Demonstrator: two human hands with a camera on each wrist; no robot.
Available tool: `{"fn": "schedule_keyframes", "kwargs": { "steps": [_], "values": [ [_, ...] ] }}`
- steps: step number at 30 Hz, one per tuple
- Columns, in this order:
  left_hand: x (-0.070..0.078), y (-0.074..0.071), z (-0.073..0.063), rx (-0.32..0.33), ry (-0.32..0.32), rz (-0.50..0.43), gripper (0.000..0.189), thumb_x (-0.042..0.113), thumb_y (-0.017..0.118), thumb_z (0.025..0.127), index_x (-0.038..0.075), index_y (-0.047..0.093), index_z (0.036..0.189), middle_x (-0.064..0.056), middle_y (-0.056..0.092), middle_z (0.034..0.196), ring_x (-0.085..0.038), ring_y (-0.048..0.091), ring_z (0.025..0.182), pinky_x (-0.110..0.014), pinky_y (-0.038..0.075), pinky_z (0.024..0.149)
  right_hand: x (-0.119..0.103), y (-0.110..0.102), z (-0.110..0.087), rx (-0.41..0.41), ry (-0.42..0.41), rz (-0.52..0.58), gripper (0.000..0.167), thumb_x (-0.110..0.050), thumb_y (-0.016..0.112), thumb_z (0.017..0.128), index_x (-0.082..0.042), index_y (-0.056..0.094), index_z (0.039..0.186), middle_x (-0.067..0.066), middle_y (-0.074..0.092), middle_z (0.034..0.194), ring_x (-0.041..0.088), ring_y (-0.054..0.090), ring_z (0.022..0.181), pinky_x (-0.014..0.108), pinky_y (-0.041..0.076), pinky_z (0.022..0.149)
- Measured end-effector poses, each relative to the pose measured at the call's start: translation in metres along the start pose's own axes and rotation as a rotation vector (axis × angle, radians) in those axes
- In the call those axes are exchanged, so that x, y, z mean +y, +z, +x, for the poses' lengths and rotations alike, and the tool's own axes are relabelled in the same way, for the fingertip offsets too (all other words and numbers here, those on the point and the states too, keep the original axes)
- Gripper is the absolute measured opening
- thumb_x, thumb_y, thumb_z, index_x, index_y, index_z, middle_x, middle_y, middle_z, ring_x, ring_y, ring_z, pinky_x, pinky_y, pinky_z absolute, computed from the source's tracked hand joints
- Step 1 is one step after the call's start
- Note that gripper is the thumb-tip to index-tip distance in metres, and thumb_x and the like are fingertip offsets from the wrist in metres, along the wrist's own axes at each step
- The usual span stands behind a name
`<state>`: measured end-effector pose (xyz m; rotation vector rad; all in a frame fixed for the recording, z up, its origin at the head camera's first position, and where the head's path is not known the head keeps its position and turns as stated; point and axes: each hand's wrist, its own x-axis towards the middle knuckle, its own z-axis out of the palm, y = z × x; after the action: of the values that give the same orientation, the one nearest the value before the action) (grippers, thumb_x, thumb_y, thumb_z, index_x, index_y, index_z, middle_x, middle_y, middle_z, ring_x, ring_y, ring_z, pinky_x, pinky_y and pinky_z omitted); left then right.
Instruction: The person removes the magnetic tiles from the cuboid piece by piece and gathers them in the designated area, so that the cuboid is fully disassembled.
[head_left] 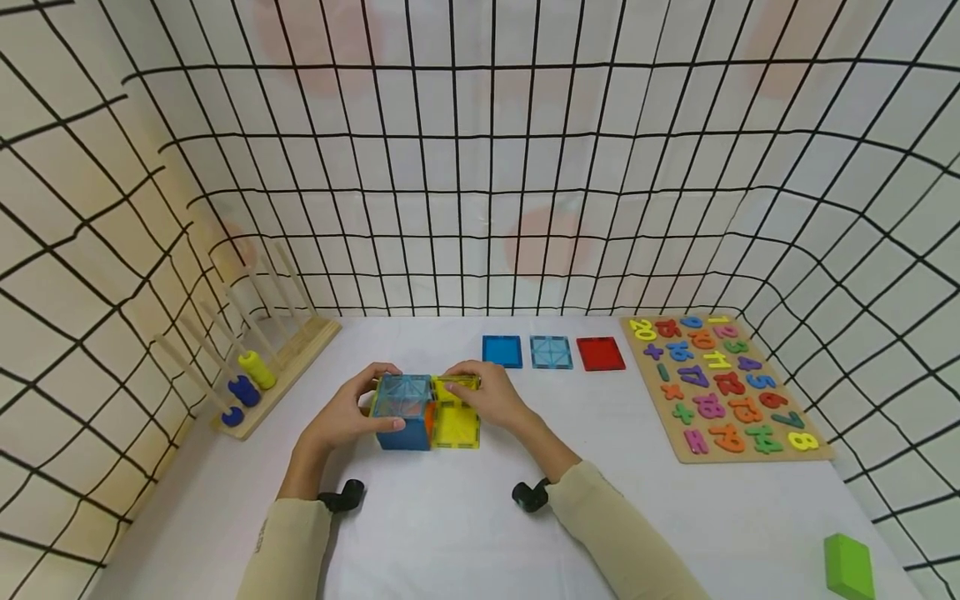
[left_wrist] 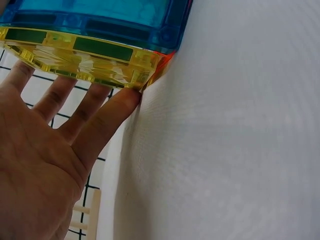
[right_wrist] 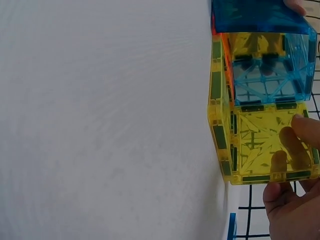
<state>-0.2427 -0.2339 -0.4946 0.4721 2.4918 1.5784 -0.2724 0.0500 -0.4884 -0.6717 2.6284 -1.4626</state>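
A cube of translucent magnetic tiles (head_left: pixel 403 429) stands on the white table, with blue front, light blue top, yellow left side and orange right side. My left hand (head_left: pixel 347 410) steadies the cube, thumb on its front, other fingers at its left and back. In the left wrist view, fingertips touch the yellow side (left_wrist: pixel 75 57). Against the cube's right side, a yellow tile (head_left: pixel 456 429) lies flat. My right hand (head_left: pixel 491 396) pinches an upright yellow tile (right_wrist: pixel 260 145) along the flat tile's back edge, thumb in front, fingers behind, partly visible through it.
Behind the hands lie a blue tile (head_left: pixel 501 352), a light blue tile (head_left: pixel 551 352) and a red tile (head_left: pixel 601 354). A wooden peg rack with beads (head_left: pixel 281 367) stands left, a number puzzle board (head_left: pixel 731 392) right. A green block (head_left: pixel 849 567) sits front right. Black wire mesh (head_left: pixel 491 192) encloses the table.
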Motion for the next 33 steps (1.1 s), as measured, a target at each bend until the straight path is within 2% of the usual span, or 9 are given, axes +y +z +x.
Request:
{"fn": "schedule_keyframes", "kwargs": {
  "steps": [5,10,15,17,20,23,25,28,33],
  "values": [
    [0.001,-0.001,0.000,0.006,-0.004,-0.009,0.071,0.029,0.091,0.078,0.029,0.051,0.137,-0.006,0.055,0.143,-0.040,0.047,0.134,-0.053,0.053,0.099,-0.001,-0.005,-0.003,0.019,0.006,-0.014,0.016,-0.023,0.067,0.102,-0.021,0.073,0.116,0.001,0.073,0.122,0.020,0.059,0.102,0.033,0.052,0.086],
    [0.002,-0.002,0.000,0.007,0.010,-0.018,0.069,0.026,0.092,0.078,0.031,0.053,0.135,-0.003,0.056,0.143,-0.039,0.048,0.133,-0.047,0.055,0.096,0.000,-0.013,-0.007,0.054,-0.007,-0.001,0.015,-0.020,0.065,0.102,-0.021,0.069,0.117,0.001,0.070,0.123,0.022,0.059,0.108,0.041,0.052,0.096],
    [-0.001,-0.004,0.000,0.016,0.020,-0.030,0.070,0.024,0.092,0.077,0.030,0.055,0.136,-0.003,0.056,0.144,-0.038,0.050,0.132,-0.049,0.055,0.098,0.006,-0.022,-0.012,0.090,-0.003,-0.024,0.019,-0.019,0.062,0.104,-0.018,0.060,0.123,0.004,0.067,0.125,0.023,0.061,0.115,0.044,0.053,0.103],
    [-0.001,-0.005,-0.001,0.021,0.019,-0.034,0.071,0.023,0.093,0.077,0.029,0.055,0.137,-0.004,0.056,0.145,-0.038,0.050,0.132,-0.050,0.055,0.099,0.008,-0.026,-0.015,0.104,0.003,-0.023,0.022,-0.018,0.062,0.104,-0.017,0.058,0.126,0.006,0.067,0.124,0.024,0.062,0.113,0.043,0.054,0.101],
    [-0.001,-0.007,-0.002,0.027,0.016,-0.032,0.072,0.023,0.093,0.077,0.029,0.055,0.138,-0.004,0.055,0.147,-0.039,0.050,0.134,-0.051,0.054,0.100,0.010,-0.031,-0.018,0.108,0.027,0.024,0.032,-0.017,0.063,0.104,-0.020,0.054,0.134,0.007,0.065,0.122,0.023,0.064,0.104,0.037,0.059,0.086],
    [-0.001,-0.009,-0.005,0.035,0.018,-0.021,0.072,0.024,0.093,0.078,0.030,0.056,0.139,-0.004,0.054,0.148,-0.039,0.049,0.135,-0.052,0.054,0.101,0.011,-0.037,-0.022,0.101,0.039,0.112,0.046,-0.013,0.062,0.104,-0.025,0.050,0.146,0.012,0.060,0.124,0.025,0.066,0.097,0.041,0.063,0.073],
    [-0.003,-0.011,-0.006,0.043,0.019,-0.012,0.072,0.024,0.092,0.078,0.030,0.056,0.139,-0.004,0.053,0.149,-0.040,0.049,0.136,-0.052,0.054,0.101,0.010,-0.041,-0.025,0.093,0.043,0.154,0.051,-0.011,0.062,0.103,-0.026,0.049,0.150,0.014,0.057,0.123,0.026,0.067,0.093,0.044,0.063,0.069],
    [-0.005,-0.013,-0.007,0.059,0.016,0.010,0.072,0.026,0.092,0.078,0.030,0.055,0.140,-0.004,0.052,0.150,-0.039,0.049,0.136,-0.054,0.053,0.101,0.009,-0.048,-0.030,0.105,0.048,0.173,0.048,-0.011,0.065,0.102,-0.021,0.053,0.147,0.015,0.058,0.121,0.026,0.069,0.091,0.045,0.063,0.070],
    [-0.006,-0.016,-0.007,0.071,0.008,0.010,0.073,0.025,0.091,0.079,0.030,0.053,0.142,-0.004,0.048,0.154,-0.040,0.046,0.137,-0.060,0.050,0.104,0.011,-0.058,-0.036,0.154,0.075,0.136,0.042,-0.014,0.072,0.098,-0.017,0.059,0.138,0.010,0.070,0.111,0.022,0.068,0.089,0.029,0.060,0.066]
  ]
}}
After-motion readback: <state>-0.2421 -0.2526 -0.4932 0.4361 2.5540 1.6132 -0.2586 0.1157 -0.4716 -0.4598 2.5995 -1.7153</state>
